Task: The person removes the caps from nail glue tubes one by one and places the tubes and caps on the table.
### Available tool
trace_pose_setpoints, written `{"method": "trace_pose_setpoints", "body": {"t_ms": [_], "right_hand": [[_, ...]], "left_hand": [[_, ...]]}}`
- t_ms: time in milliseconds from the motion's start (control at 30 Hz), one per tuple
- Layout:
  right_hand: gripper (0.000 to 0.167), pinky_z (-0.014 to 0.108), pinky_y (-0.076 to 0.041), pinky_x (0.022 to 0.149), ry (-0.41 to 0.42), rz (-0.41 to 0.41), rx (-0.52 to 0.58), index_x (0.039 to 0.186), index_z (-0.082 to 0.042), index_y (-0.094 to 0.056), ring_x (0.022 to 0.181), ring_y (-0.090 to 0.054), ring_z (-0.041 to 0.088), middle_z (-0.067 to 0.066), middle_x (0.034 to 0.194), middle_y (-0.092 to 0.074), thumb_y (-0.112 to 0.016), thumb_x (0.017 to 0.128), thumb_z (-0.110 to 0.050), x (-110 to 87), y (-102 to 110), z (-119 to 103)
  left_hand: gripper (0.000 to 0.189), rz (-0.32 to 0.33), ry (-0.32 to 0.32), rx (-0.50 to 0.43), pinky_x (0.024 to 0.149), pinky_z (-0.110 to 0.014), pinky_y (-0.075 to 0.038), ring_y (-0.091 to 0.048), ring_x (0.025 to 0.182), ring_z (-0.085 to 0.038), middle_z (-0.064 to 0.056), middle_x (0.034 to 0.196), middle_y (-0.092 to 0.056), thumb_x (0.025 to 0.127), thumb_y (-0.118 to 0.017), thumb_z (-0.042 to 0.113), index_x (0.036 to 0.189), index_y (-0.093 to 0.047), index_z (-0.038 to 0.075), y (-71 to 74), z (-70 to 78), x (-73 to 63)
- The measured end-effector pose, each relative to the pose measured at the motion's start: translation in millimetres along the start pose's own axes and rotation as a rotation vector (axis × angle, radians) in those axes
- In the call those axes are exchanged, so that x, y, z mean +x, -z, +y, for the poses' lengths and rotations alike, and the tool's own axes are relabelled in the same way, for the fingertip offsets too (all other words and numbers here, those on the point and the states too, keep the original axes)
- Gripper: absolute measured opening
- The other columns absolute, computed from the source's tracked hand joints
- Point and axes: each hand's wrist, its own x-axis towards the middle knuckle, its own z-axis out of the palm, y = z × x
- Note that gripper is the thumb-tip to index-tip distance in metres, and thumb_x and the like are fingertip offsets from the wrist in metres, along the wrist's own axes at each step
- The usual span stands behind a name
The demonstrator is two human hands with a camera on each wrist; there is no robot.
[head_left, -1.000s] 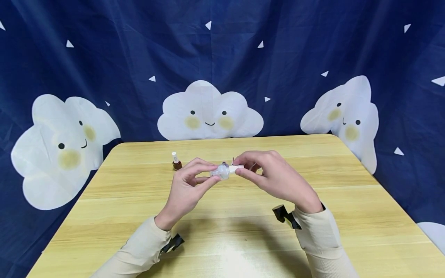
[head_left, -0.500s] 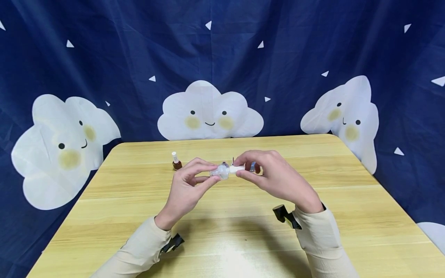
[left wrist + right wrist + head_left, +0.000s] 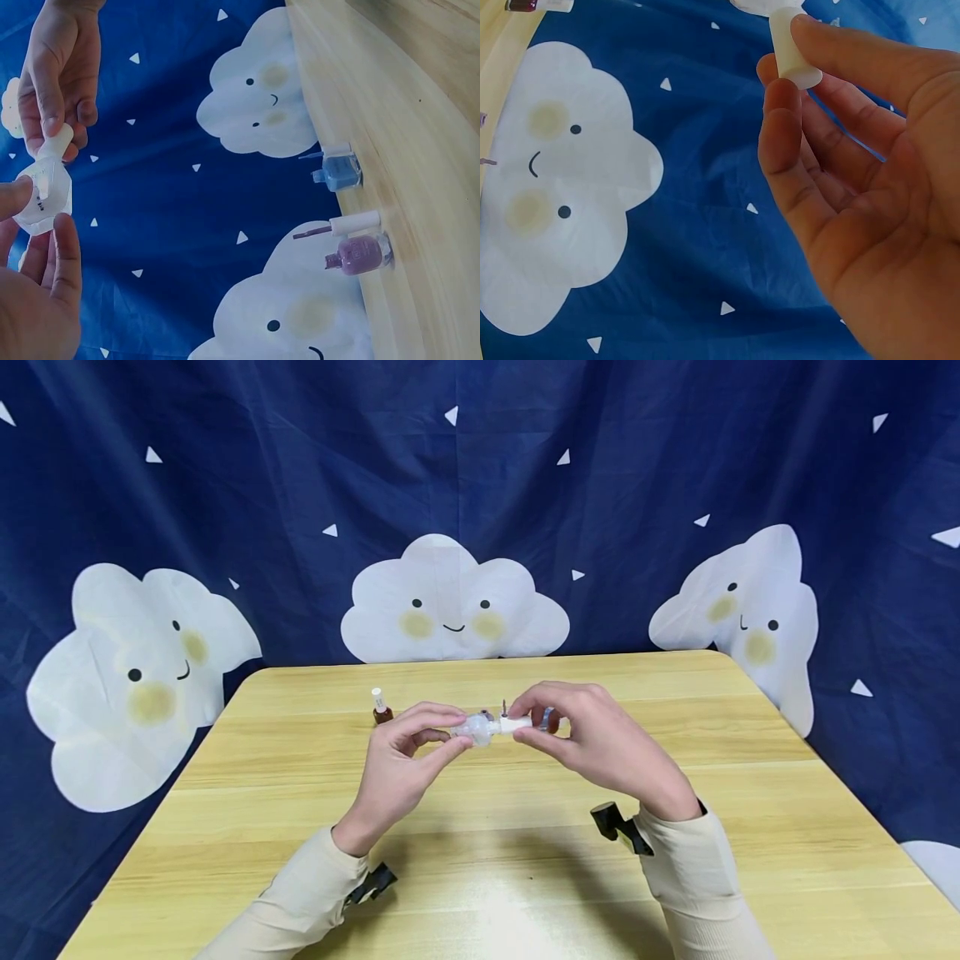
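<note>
Held up over the table is a clear nail polish bottle (image 3: 478, 729), lying on its side, its body pinched between the thumb and fingers of my left hand (image 3: 393, 772). My right hand (image 3: 600, 739) grips its white cap (image 3: 514, 725) at the bottle's neck end. Seen from the left wrist, the bottle (image 3: 49, 199) is pale with small dark print, and the cap (image 3: 55, 142) lines up with its neck. From the right wrist, thumb and fingertips hold the cap (image 3: 789, 49); the bottle is mostly out of frame.
A dark red nail polish bottle (image 3: 383, 716) with a white cap stands behind my left hand. Behind the hands stand an uncapped mauve bottle (image 3: 360, 255) and an uncapped blue bottle (image 3: 343, 172), each beside its white brush cap. A blue cloud-print curtain (image 3: 450, 485) hangs behind the table.
My right hand and the white cap have shifted slightly to the right, away from the bottle body. The left hand stays nearly in place.
</note>
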Motion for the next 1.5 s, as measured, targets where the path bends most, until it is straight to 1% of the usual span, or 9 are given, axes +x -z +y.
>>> {"method": "trace_pose_setpoints", "body": {"t_ms": [100, 333, 633, 933, 1167, 1400, 1500], "right_hand": [[0.013, 0.024, -0.054, 0.065, 0.002, 0.001, 0.002, 0.104, -0.018, -0.074, 0.076, -0.061, 0.004, -0.012, 0.093, -0.070, -0.079, 0.092, -0.016, -0.1, 0.3, 0.1], [0.013, 0.024, -0.056, 0.068, 0.004, 0.005, 0.001, 0.104, -0.017, -0.074, 0.077, -0.063, 0.006, -0.011, 0.094, -0.071, -0.078, 0.092, -0.016, -0.2, 1.3, -0.4], [0.013, 0.025, -0.056, 0.069, 0.009, 0.005, 0.012, 0.104, -0.017, -0.074, 0.077, -0.064, 0.005, -0.011, 0.095, -0.072, -0.078, 0.092, -0.015, -0.6, 2.3, -0.5], [0.012, 0.025, -0.056, 0.070, -0.002, 0.005, 0.013, 0.104, -0.018, -0.074, 0.077, -0.063, 0.003, -0.012, 0.096, -0.072, -0.078, 0.093, -0.017, -1.2, 2.5, 0.7], [0.011, 0.025, -0.057, 0.070, -0.011, 0.005, 0.016, 0.103, -0.017, -0.073, 0.077, -0.064, 0.005, -0.012, 0.093, -0.071, -0.078, 0.093, -0.016, -1.5, 3.7, 0.8], [0.011, 0.026, -0.058, 0.072, -0.013, 0.008, 0.023, 0.103, -0.016, -0.073, 0.077, -0.065, 0.004, -0.011, 0.094, -0.072, -0.078, 0.093, -0.015, -1.9, 5.0, 0.7], [0.011, 0.026, -0.058, 0.073, -0.012, 0.009, 0.022, 0.103, -0.016, -0.073, 0.078, -0.065, 0.003, -0.011, 0.094, -0.072, -0.078, 0.093, -0.015, -2.3, 5.4, 1.2]], "left_hand": [[0.023, 0.009, 0.000, 0.013, 0.086, -0.027, -0.061, -0.073, 0.090, -0.014, -0.018, 0.109, -0.072, 0.084, -0.077, -0.012, 0.106, -0.075, -0.006, 0.3, 0.2, -0.4], [0.024, 0.013, 0.013, 0.000, 0.088, -0.027, -0.061, -0.073, 0.097, -0.015, -0.020, 0.110, -0.072, 0.084, -0.077, -0.012, 0.107, -0.075, -0.006, 0.5, 0.1, -0.2], [0.024, 0.013, 0.008, -0.020, 0.088, -0.030, -0.062, -0.072, 0.100, -0.016, -0.017, 0.109, -0.073, 0.083, -0.077, -0.014, 0.106, -0.075, -0.008, 0.7, -2.0, 0.9], [0.023, 0.019, 0.023, -0.025, 0.088, -0.032, -0.062, -0.071, 0.103, -0.015, -0.013, 0.109, -0.074, 0.083, -0.077, -0.013, 0.106, -0.075, -0.008, 1.5, -1.9, 0.6], [0.022, 0.019, 0.020, -0.031, 0.088, -0.033, -0.063, -0.071, 0.103, -0.015, -0.015, 0.110, -0.074, 0.084, -0.076, -0.013, 0.105, -0.075, -0.008, 2.7, -2.2, 1.0], [0.022, 0.020, 0.015, -0.034, 0.087, -0.032, -0.063, -0.070, 0.103, -0.013, -0.009, 0.109, -0.074, 0.084, -0.076, -0.013, 0.105, -0.074, -0.010, 3.2, -2.2, 1.7], [0.022, 0.023, 0.014, -0.035, 0.087, -0.032, -0.063, -0.071, 0.103, -0.014, -0.009, 0.109, -0.074, 0.083, -0.076, -0.014, 0.105, -0.074, -0.010, 3.3, -2.2, 1.9]]}}
